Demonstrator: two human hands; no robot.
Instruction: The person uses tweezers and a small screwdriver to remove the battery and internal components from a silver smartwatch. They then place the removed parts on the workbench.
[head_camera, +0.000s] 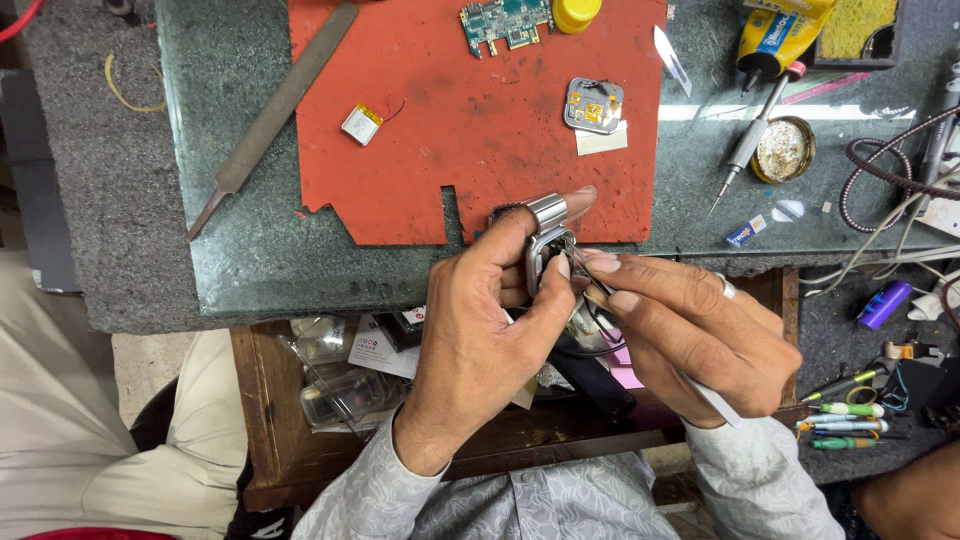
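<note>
Our left hand (480, 320) keeps its grip closed around a small silver watch case (545, 250), thumb on its edge, held over the near edge of the desk (230, 270). Our right hand (690, 335) pinches fine tweezers (590, 272), tips inside the case where thin black wires (600, 335) trail out. We judge the step in hand to be fine work inside the open case; the next move calls for a steady left hold and a light, exact touch at the tips.

Taking the red mat (470, 130) as landmark: on it lie a small silver battery pouch (362, 124), a square grey module (593, 105) and a green circuit board (505, 22). Left of it lies a long file (275, 110). To its right stands a yellow tube with a blue label (780, 35), and nearer us a small blue-and-white packet (746, 232).
</note>
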